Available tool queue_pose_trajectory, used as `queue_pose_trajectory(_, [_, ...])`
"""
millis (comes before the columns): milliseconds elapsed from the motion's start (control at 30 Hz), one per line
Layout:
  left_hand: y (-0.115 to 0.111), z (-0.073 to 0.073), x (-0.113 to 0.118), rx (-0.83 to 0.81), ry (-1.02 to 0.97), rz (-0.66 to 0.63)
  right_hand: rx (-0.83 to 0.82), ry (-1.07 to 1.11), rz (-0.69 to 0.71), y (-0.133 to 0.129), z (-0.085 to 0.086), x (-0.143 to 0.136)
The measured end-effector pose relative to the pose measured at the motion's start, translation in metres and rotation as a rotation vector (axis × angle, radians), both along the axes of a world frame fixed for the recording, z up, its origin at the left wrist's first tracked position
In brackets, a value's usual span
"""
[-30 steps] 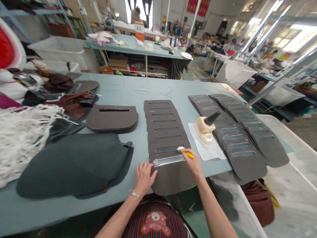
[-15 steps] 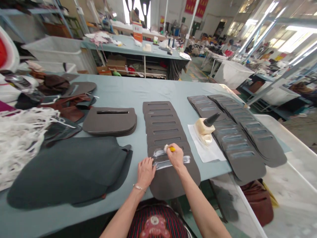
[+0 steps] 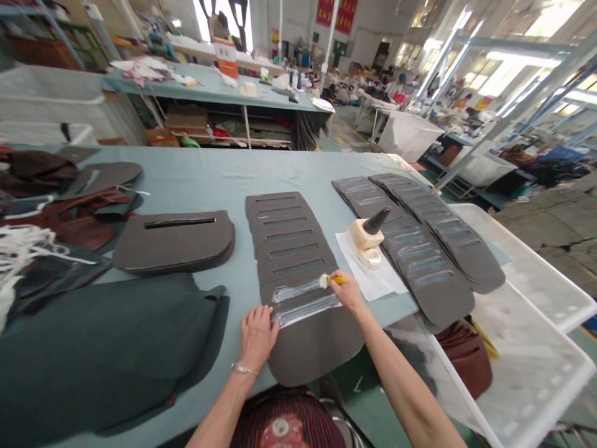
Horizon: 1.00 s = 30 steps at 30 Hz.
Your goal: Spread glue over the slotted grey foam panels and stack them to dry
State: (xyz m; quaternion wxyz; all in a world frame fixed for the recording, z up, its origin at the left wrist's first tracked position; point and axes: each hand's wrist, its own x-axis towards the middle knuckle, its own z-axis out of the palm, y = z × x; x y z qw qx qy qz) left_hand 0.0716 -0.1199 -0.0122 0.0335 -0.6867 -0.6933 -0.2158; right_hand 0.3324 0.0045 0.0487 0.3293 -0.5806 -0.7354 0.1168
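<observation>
My right hand [image 3: 349, 292] is closed around a small yellow-handled brush [image 3: 337, 280] with white, glue-coated bristles. The bristles touch the right part of a slot in a row of overlapping dark grey panels [image 3: 317, 348]. Wet, whitish streaks cover the two slots nearest me; the slots farther up look dry. My left hand [image 3: 257, 333] rests at the panels' left edge, fingers stretched out, holding nothing. To the right of the panels, a cream glue bottle [image 3: 366, 235] with a black cone top stands on white paper [image 3: 380, 283].
More overlapping grey panels [image 3: 445, 298] with streaked slots lie on the right. At left are a stack of slotted panels [image 3: 172, 246], a large dark green piece [image 3: 107, 348] and white cords [image 3: 28, 249]. White plastic bins [image 3: 527, 348] stand beyond the table's right edge.
My right hand has drawn the brush rightward along the second slot, leaving a longer white streak. My left hand stays at the panels' edge. The whole view has shifted.
</observation>
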Motion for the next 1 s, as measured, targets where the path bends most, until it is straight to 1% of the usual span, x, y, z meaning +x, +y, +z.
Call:
queue_pose_trajectory(67, [0.000,0.000,0.001,0.001,-0.001,0.006,0.010,0.029,-0.124,-0.001,0.001,-0.001])
queue_pose_trajectory(100, [0.000,0.000,0.001,0.002,-0.002,0.008,0.036,0.050,-0.163,-0.003,0.002,-0.007])
queue_pose_trajectory(133, [0.000,-0.001,0.002,0.001,-0.001,0.008,0.065,0.081,-0.166,-0.007,0.003,-0.018])
queue_pose_trajectory(167, [0.000,-0.001,0.002,0.000,0.001,0.007,0.083,0.118,-0.127,-0.013,0.003,-0.034])
queue_pose_trajectory(200, [0.000,-0.001,0.002,-0.002,0.003,0.007,0.084,0.162,-0.054,-0.020,0.002,-0.054])
queue_pose_trajectory(267, [0.000,-0.002,0.003,-0.005,0.010,0.009,0.050,0.239,0.141,-0.035,-0.004,-0.093])
queue_pose_trajectory(300, [0.000,-0.002,0.003,-0.005,0.012,0.011,0.027,0.263,0.222,-0.040,-0.008,-0.107])
queue_pose_trajectory(333, [-0.001,-0.003,0.003,-0.004,0.013,0.015,0.002,0.278,0.274,-0.043,-0.012,-0.112])
queue_pose_trajectory(367, [-0.001,-0.003,0.003,-0.002,0.013,0.018,-0.020,0.286,0.284,-0.042,-0.015,-0.110])
queue_pose_trajectory(400, [-0.002,-0.004,0.002,0.000,0.010,0.022,-0.037,0.288,0.249,-0.039,-0.017,-0.099])
queue_pose_trajectory(467, [-0.002,-0.003,0.002,0.004,-0.006,0.030,-0.047,0.264,0.081,-0.023,-0.015,-0.060])
queue_pose_trajectory(533, [0.000,0.000,0.002,-0.002,-0.035,0.034,-0.005,0.211,-0.117,-0.005,-0.007,-0.026])
queue_pose_trajectory(567, [0.003,0.002,0.001,-0.008,-0.054,0.043,0.020,0.198,-0.176,0.002,-0.001,-0.019])
queue_pose_trajectory(600, [0.006,0.005,0.001,-0.009,-0.071,0.058,0.041,0.202,-0.196,0.007,0.003,-0.022])
queue_pose_trajectory(633, [0.010,0.008,0.001,-0.006,-0.083,0.073,0.056,0.224,-0.175,0.008,0.006,-0.034])
queue_pose_trajectory(667, [0.015,0.011,0.001,0.004,-0.087,0.085,0.061,0.259,-0.115,0.006,0.007,-0.054])
queue_pose_trajectory(767, [0.028,0.013,0.000,0.015,-0.052,0.064,0.037,0.335,0.149,-0.006,0.000,-0.126])
queue_pose_trajectory(800, [0.031,0.013,0.001,0.004,-0.031,0.048,0.022,0.332,0.207,-0.008,-0.004,-0.142])
queue_pose_trajectory(833, [0.033,0.011,0.001,-0.010,-0.010,0.036,0.004,0.321,0.240,-0.008,-0.008,-0.148])
queue_pose_trajectory(867, [0.034,0.009,0.001,-0.021,0.009,0.030,-0.011,0.305,0.236,-0.004,-0.012,-0.145])
queue_pose_trajectory(900, [0.034,0.007,0.002,-0.026,0.024,0.029,-0.020,0.287,0.196,0.002,-0.015,-0.133])
queue_pose_trajectory(933, [0.034,0.006,0.002,-0.025,0.035,0.030,-0.022,0.269,0.133,0.011,-0.016,-0.114])
queue_pose_trajectory(1000, [0.032,0.004,0.004,-0.020,0.049,0.036,-0.007,0.220,-0.019,0.028,-0.013,-0.068])
